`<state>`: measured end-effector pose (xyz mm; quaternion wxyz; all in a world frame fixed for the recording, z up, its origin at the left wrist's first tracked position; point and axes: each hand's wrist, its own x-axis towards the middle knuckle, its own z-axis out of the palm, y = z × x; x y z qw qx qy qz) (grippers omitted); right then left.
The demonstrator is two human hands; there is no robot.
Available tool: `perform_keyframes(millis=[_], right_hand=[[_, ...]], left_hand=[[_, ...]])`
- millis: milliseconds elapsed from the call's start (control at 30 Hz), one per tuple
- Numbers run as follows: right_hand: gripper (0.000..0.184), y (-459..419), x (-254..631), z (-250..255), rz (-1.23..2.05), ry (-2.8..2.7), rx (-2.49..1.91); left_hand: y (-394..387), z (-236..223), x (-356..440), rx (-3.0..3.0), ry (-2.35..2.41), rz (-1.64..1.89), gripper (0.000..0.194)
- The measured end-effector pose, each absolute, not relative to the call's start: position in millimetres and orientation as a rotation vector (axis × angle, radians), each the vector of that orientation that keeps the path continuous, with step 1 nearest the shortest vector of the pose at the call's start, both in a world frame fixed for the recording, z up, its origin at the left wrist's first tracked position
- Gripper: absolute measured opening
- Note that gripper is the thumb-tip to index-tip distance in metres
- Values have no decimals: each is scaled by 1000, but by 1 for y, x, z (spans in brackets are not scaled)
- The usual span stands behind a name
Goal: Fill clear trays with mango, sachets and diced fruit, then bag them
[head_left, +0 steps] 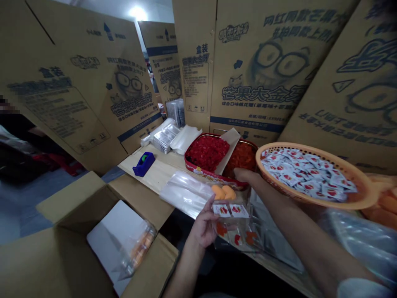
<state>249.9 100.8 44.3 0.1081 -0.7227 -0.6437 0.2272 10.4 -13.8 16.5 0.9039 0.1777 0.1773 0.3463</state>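
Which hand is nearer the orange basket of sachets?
Right: the right hand is beside the near rim of the orange basket; the left hand is farther away, holding the clear plastic bag.

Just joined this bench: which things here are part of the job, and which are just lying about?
Part of the job: clear plastic bag in the left hand, with orange pieces and sachets; right hand by orange basket of sachets; red tray of diced red pieces.
Lying about: blue tape dispenser, stacked clear trays, open cardboard box.
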Motion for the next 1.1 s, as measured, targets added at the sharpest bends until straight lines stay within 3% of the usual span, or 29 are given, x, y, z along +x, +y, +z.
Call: perform_keyframes(millis=[133,333,600,867,1100], right_hand=[[13,102,250,41,684,-1981,-2270],[6,94,252,56,397,-1921,-2380],[16,57,248,83,50,-1721,-2402],[3,59,246,77,263,-1290,-2214],[14,77,244,59,360,-1214,-2095]], left_hand=[[-12,14,11,350,375,720,67],[-9,15,12,361,421,706,71],[-10,21,12,409,447,684,75],[-15,20,10,422,424,698,73],[-15,16,4,378,374,714,76]])
